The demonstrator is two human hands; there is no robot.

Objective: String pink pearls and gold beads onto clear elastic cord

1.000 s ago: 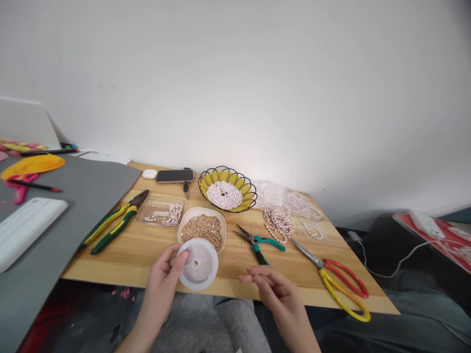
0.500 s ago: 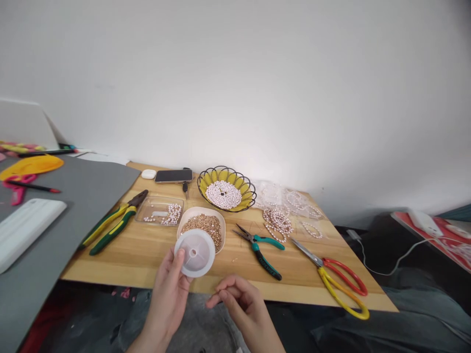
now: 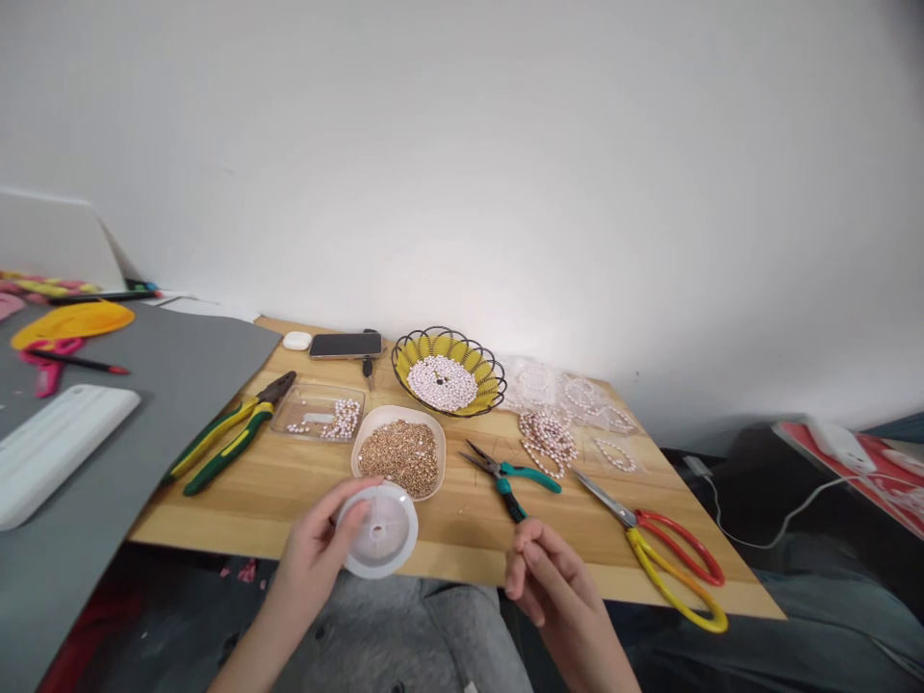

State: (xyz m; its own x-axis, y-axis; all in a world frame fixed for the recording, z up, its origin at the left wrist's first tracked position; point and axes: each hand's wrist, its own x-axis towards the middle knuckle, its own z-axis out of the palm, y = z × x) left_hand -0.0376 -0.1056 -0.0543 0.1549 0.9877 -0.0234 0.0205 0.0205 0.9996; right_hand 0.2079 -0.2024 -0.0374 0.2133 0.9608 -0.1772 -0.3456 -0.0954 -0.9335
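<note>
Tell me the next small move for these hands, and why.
I'd probably ease the right hand sideways, away from the white spool: the left hand holds the spool by its edge, while the right hand, apart from it, is pinched, perhaps on thread too fine to see.

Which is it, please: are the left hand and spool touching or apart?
Touching: the head view shows the left hand holding the spool by its rim.

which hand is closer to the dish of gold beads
Left. The left hand, holding the white spool, is just on the near side of the dish; the right hand is farther off, nearer the viewer and to the right.
</note>
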